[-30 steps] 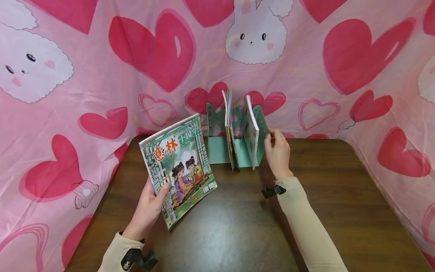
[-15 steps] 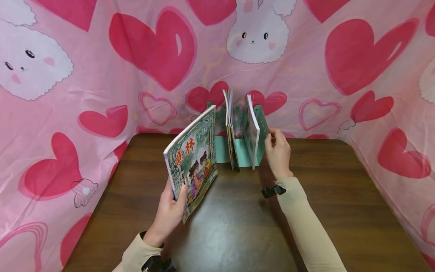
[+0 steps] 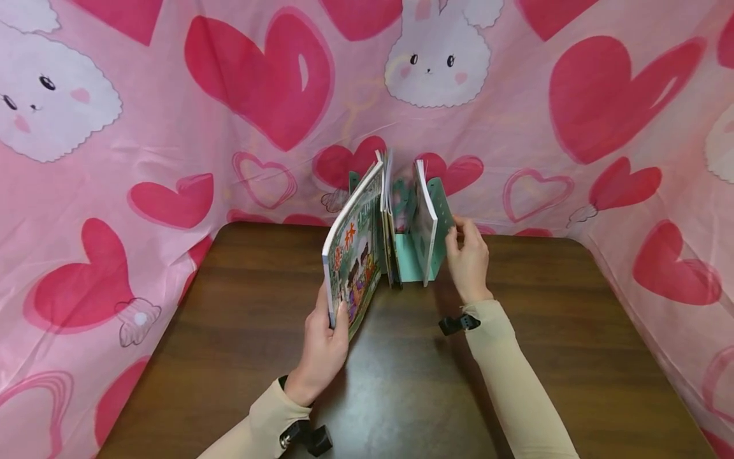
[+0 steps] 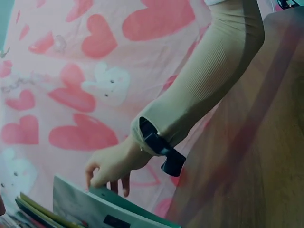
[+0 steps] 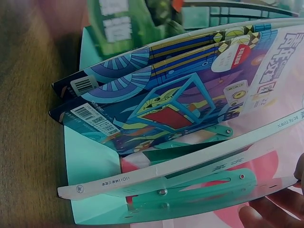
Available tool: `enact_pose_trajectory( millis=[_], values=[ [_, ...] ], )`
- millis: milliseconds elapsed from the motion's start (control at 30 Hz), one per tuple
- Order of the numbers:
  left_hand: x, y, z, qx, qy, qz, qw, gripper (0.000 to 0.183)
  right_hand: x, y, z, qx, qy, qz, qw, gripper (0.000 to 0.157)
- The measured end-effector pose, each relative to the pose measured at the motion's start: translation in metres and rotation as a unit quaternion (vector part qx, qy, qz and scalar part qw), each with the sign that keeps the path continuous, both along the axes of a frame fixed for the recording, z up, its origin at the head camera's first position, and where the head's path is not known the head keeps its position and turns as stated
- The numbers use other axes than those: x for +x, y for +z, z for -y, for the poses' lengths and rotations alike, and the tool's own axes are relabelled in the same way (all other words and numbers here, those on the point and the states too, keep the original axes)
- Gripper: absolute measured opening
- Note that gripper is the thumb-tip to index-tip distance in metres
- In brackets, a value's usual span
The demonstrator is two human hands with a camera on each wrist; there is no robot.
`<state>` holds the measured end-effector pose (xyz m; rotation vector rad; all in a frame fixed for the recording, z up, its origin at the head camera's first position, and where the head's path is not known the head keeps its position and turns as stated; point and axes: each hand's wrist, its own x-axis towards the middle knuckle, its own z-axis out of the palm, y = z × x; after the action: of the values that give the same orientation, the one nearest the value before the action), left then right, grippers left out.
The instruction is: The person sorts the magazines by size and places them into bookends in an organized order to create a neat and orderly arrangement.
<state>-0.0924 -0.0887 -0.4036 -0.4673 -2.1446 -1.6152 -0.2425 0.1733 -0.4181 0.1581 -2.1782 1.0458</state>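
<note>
My left hand (image 3: 320, 350) grips the lower edge of a green-covered magazine (image 3: 358, 261), thumb on its front. It is tilted upright, its far end at the left of the magazines (image 5: 161, 104) standing in a mint-green book stand (image 3: 410, 260). Dark-blue covers with barcodes show on these in the right wrist view. A white-spined magazine (image 3: 427, 229) leans near the stand's right side panel (image 3: 440, 213). My right hand (image 3: 471, 261) pinches that panel's edge between thumb and fingers. In the left wrist view the right hand (image 4: 114, 164) is at the panel's top edge.
The stand sits toward the back of a dark wooden table (image 3: 545, 331). Behind and beside it hangs a pink cloth (image 3: 275, 95) with hearts and rabbits. Each wrist wears a black camera mount (image 3: 459, 324).
My left hand has brought the green-covered magazine rightward to the stand, turning it from face-up slant to nearly edge-on. My right hand has stayed on the side panel.
</note>
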Motion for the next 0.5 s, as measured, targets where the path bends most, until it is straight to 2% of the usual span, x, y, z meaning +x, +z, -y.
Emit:
enact_pose_trajectory(
  millis=[200, 400, 500],
  values=[
    [-0.010, -0.002, -0.013, 0.012, 0.003, -0.037, 0.9992, 0.073, 0.001, -0.001, 0.001, 0.002, -0.004, 0.002, 1.000, 0.026],
    [-0.021, -0.003, -0.022, 0.024, 0.008, -0.042, 0.9988, 0.071, 0.000, -0.001, 0.000, 0.004, -0.007, -0.003, 1.000, 0.025],
    [-0.022, 0.003, -0.027, 0.029, 0.016, -0.047, 0.9984, 0.071, -0.001, -0.001, 0.000, 0.005, -0.008, -0.002, 1.000, 0.024]
  ],
)
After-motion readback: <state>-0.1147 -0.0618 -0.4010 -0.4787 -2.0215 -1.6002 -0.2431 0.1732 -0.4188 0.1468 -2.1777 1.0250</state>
